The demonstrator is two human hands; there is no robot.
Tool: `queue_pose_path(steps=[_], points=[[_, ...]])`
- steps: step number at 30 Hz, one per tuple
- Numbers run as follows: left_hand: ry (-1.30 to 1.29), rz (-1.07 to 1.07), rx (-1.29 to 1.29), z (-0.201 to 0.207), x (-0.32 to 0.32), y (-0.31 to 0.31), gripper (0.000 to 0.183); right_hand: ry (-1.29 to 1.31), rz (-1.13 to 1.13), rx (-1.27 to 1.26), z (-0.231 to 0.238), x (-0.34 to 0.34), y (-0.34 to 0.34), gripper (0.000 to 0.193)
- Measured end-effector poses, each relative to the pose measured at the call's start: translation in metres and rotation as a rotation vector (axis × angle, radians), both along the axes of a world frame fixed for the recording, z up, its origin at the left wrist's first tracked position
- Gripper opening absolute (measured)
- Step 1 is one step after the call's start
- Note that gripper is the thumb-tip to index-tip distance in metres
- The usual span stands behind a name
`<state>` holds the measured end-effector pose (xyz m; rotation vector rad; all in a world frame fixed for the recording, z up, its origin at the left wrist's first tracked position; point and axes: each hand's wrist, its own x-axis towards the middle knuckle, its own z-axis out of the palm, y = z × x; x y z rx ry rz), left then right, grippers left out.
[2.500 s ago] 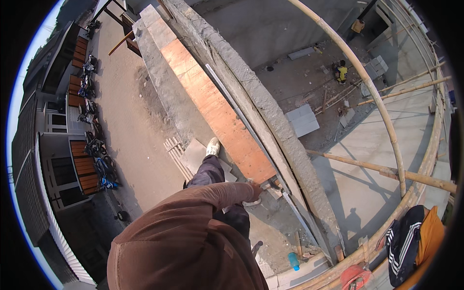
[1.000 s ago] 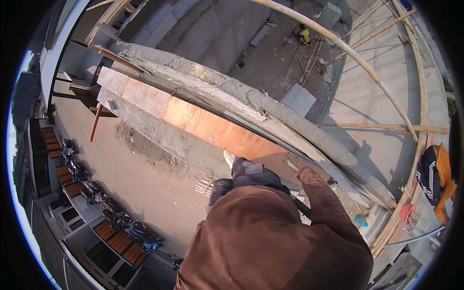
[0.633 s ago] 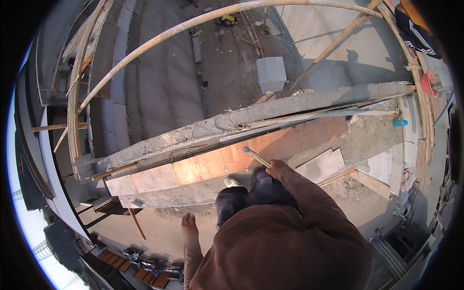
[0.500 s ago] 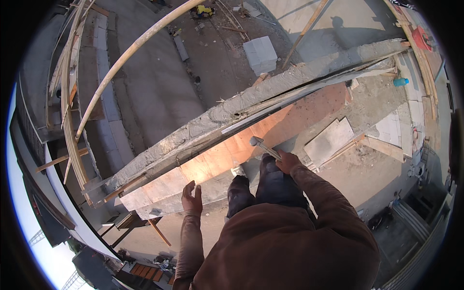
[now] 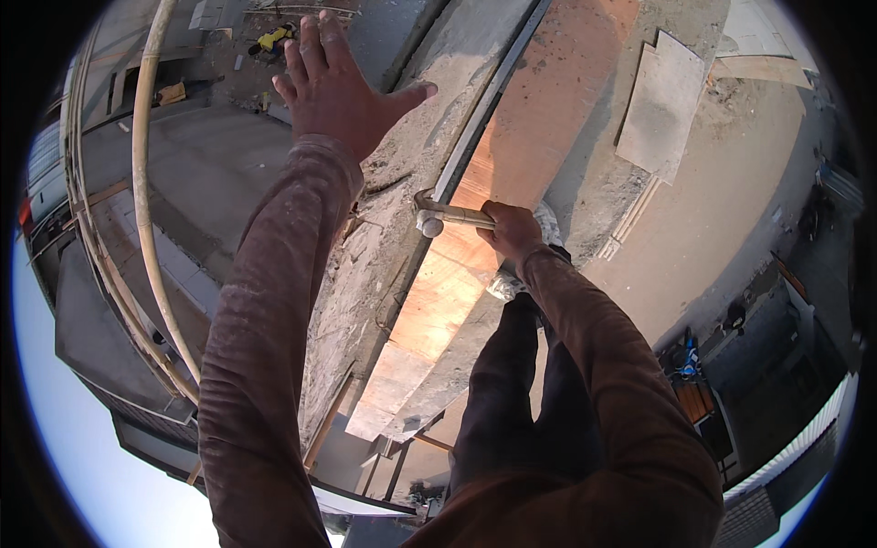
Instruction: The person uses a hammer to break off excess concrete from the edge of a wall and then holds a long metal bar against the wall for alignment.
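Note:
My right hand (image 5: 513,228) is closed round the handle of a claw hammer (image 5: 438,216), whose metal head points left over a long orange-brown plywood board (image 5: 523,137). Stretched out at the upper left, my left hand (image 5: 336,87) has its fingers spread and holds nothing. It appears above the rough concrete wall top (image 5: 379,196) that runs beside the board. Whether the left hand touches anything below it, I cannot tell. My legs (image 5: 512,393) are beneath me, with my feet beside the board.
Bamboo poles (image 5: 144,173) rise along the left side. A loose grey sheet (image 5: 660,108) lies on the ledge to the right, with thin wooden strips (image 5: 632,217) near it. Far below at the upper left is a person in yellow (image 5: 272,38). A drop lies beyond the wall.
My left hand has reached up and forward from low beside the board to over the wall. The view has turned, and the hammer, still in my right hand, now points left over the board.

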<state>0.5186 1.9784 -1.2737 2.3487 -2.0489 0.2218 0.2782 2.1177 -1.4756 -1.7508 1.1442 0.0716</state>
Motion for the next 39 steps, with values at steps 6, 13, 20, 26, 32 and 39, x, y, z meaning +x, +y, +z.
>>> queue_pose_path(steps=[6, 13, 20, 26, 32, 39], points=[[0.090, 0.113, 0.093, -0.038, -0.007, -0.017, 0.130, -0.289, -0.079, -0.088, -0.075, 0.051, 0.009, 0.026], [0.082, 0.141, 0.083, -0.038, -0.009, -0.017, 0.126, -0.101, 0.033, 0.141, -0.061, 0.044, 0.002, 0.028], [0.104, 0.300, 0.193, -0.018, -0.025, -0.023, 0.124, 0.231, 0.075, 0.286, 0.052, 0.044, -0.022, 0.025], [0.073, 0.392, 0.272, -0.007, -0.033, -0.026, 0.124, 0.350, 0.246, 0.396, 0.105, 0.045, -0.070, 0.023], [0.103, 0.388, 0.285, -0.013, -0.036, -0.029, 0.124, 0.464, 0.123, 0.458, 0.133, 0.049, -0.087, 0.023], [0.115, 0.344, 0.220, 0.001, -0.034, -0.029, 0.126, 0.474, 0.103, 0.263, 0.180, 0.000, -0.067, 0.024]])
